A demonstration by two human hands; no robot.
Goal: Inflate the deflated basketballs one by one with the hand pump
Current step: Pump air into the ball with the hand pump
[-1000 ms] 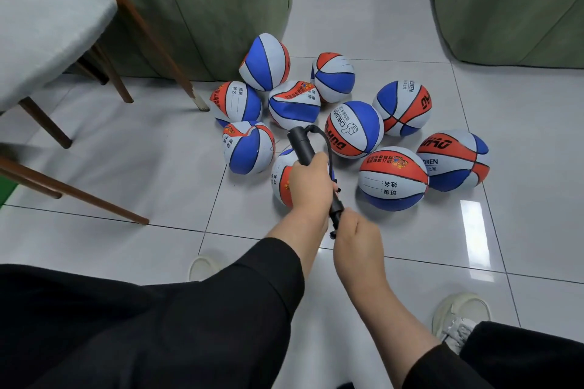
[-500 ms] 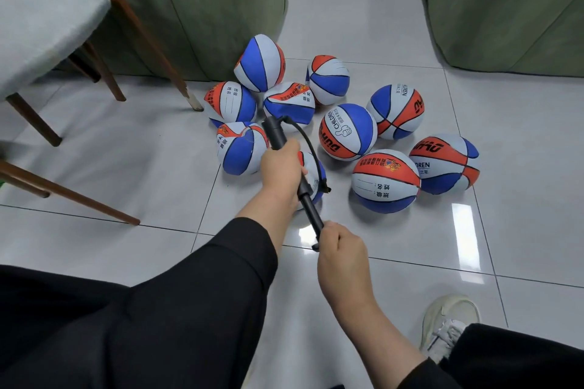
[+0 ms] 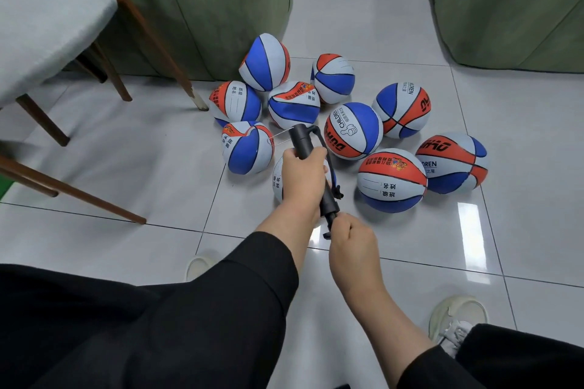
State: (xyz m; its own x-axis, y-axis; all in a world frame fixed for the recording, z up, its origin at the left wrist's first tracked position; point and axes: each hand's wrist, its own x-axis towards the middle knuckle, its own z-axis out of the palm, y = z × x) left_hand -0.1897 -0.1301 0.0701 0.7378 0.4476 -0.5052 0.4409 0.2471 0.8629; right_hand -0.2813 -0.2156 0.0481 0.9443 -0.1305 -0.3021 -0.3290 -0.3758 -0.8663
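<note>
Blue, orange and pale grey panels cover the basketballs [image 3: 352, 131], a cluster of small balls on the tiled floor [image 3: 110, 151] just off the foot of the green sofa [image 3: 202, 9]. Several look slack: the ball at the left of the cluster [image 3: 248, 148] has a caved-in top, and the one against the sofa [image 3: 264, 61] is pinched to a point. My left hand [image 3: 303, 178] is wrapped round the barrel of the black hand pump [image 3: 313, 167], covering most of the ball beneath it [image 3: 278, 178]. A thin black hose loops from the pump's far end back down its side. My right hand [image 3: 352, 237] is fisted round the pump handle at the near end, with only a short length of rod showing. Further right, two fuller balls [image 3: 392, 180] sit side by side on the floor.
</note>
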